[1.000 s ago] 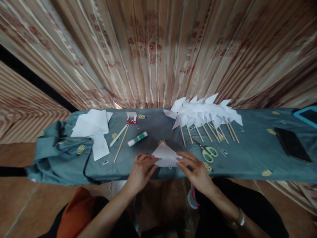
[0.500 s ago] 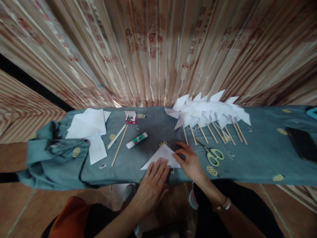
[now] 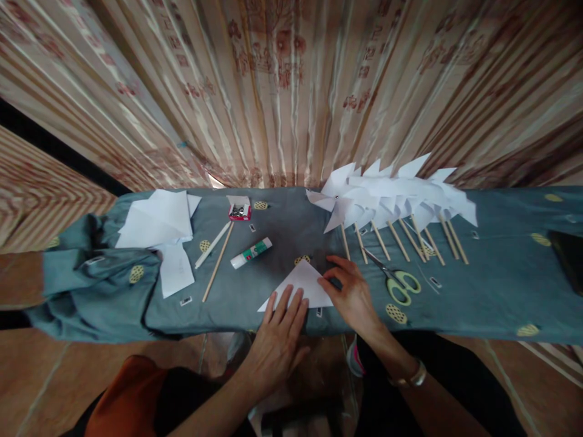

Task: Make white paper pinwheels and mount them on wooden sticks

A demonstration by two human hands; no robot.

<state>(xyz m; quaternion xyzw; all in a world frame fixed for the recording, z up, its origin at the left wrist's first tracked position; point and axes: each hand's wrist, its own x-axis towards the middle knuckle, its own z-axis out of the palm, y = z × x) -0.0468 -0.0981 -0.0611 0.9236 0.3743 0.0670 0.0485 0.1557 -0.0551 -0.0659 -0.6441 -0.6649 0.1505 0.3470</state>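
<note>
A white paper folded into a triangle (image 3: pixel 303 284) lies on the grey-blue cloth (image 3: pixel 282 224) near the front edge. My left hand (image 3: pixel 280 337) lies flat with fingers stretched out, its fingertips pressing the triangle's lower edge. My right hand (image 3: pixel 350 294) rests on the triangle's right corner with fingers curved and apart. Neither hand holds anything.
Green-handled scissors (image 3: pixel 396 282) lie right of my right hand. Behind them is a row of white paper pinwheels on wooden sticks (image 3: pixel 392 200). To the left are a glue stick (image 3: pixel 250 252), a wooden stick (image 3: pixel 217 262), a small box of pins (image 3: pixel 239 210) and loose white sheets (image 3: pixel 157 221).
The paper went from being held at both side corners to lying flat. My left hand slid to its lower edge and flattened; my right hand moved to its right corner.
</note>
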